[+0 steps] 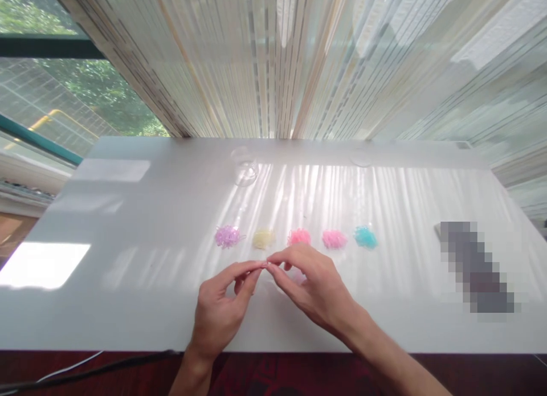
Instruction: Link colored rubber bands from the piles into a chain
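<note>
My left hand [220, 305] and my right hand [314, 279] meet fingertip to fingertip just above the table, both closed in a pinch. Between them is a tiny pinkish loop [264, 265] that looks like a rubber band, mostly covered by the fingers. Beyond the hands lies a row of small piles of rubber bands: purple [228, 236], pale yellow [264, 238], coral pink [299, 236], light pink [334, 239] and turquoise [366, 236]. The coral pile is nearest my right hand. Something pale pink [299, 277] shows partly behind that hand.
A clear round container [245, 172] stands toward the back of the white table [141, 316]. A faint clear round piece [361, 158] lies farther right. A blurred dark, long object [476, 270] rests at the right. String curtains [273, 60] hang behind the back edge.
</note>
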The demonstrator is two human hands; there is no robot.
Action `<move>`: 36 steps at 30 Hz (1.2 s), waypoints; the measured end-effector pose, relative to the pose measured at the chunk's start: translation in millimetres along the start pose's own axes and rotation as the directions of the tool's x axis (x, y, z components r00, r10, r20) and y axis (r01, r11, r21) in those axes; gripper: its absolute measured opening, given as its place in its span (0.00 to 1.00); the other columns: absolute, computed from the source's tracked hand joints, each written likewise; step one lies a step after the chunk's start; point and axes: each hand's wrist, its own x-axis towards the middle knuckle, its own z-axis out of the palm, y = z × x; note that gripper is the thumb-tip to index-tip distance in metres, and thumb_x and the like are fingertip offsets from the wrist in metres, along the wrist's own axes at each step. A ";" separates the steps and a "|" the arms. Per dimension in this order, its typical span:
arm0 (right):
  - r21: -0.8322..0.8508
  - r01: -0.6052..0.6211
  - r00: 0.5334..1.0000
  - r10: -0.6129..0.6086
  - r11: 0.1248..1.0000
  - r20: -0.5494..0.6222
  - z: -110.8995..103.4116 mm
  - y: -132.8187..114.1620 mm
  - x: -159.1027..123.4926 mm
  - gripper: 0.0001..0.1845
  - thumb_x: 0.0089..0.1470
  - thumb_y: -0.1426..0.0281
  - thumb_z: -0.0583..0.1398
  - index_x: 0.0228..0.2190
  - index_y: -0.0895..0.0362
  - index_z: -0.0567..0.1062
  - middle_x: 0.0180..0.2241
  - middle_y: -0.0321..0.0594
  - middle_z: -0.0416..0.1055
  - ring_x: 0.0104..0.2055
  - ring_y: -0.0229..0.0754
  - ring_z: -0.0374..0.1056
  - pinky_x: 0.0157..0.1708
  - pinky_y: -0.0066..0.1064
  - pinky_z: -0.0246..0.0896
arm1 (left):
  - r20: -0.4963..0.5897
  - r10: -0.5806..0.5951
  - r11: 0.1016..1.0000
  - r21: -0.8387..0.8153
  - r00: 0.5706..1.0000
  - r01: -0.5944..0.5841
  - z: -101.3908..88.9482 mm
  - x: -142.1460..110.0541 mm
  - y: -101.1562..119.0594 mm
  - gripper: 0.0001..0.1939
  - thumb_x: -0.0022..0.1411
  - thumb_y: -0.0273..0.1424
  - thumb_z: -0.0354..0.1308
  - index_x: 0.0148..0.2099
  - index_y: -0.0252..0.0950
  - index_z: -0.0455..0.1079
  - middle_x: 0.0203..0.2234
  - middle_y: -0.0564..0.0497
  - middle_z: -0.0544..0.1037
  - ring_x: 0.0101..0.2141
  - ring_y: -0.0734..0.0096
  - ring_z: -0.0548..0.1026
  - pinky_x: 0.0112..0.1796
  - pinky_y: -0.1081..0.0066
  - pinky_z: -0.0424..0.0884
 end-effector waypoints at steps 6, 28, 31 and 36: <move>0.006 0.072 0.997 -0.072 0.997 -0.011 -5.4 6.1 -8.9 0.05 0.65 0.71 0.61 0.41 0.53 0.79 0.34 0.38 0.79 0.36 0.40 0.73 0.37 0.31 0.68 | 0.072 0.068 0.998 -0.008 0.995 -0.068 6.8 -1.7 2.5 0.07 0.68 0.29 0.63 0.45 0.43 0.81 0.31 0.55 0.84 0.23 0.77 0.75 0.29 0.76 0.75; 0.048 0.038 0.994 -0.033 0.998 -0.100 -13.8 21.6 -12.6 0.05 0.59 0.76 0.63 0.32 0.55 0.77 0.28 0.34 0.75 0.31 0.36 0.70 0.31 0.27 0.63 | -0.086 0.349 0.802 0.544 0.933 -0.249 -6.2 53.4 -48.3 0.07 0.69 0.31 0.62 0.45 0.38 0.80 0.46 0.44 0.82 0.48 0.57 0.78 0.49 0.59 0.77; 0.060 0.013 0.994 -0.006 0.998 -0.108 -14.0 21.8 -12.6 0.05 0.59 0.76 0.63 0.32 0.55 0.77 0.29 0.33 0.76 0.31 0.36 0.70 0.30 0.27 0.63 | -0.102 0.365 0.804 0.535 0.925 -0.258 -3.9 54.0 -50.0 0.06 0.69 0.30 0.62 0.42 0.37 0.80 0.43 0.44 0.83 0.46 0.59 0.79 0.50 0.60 0.77; 0.125 -0.042 0.994 0.054 0.991 -0.091 -17.7 20.7 -13.6 0.05 0.59 0.75 0.65 0.33 0.54 0.79 0.30 0.33 0.78 0.31 0.36 0.70 0.29 0.27 0.63 | -0.129 0.360 0.817 0.521 0.924 -0.246 -3.8 54.5 -48.9 0.06 0.69 0.29 0.61 0.42 0.35 0.80 0.42 0.43 0.84 0.45 0.59 0.80 0.48 0.59 0.78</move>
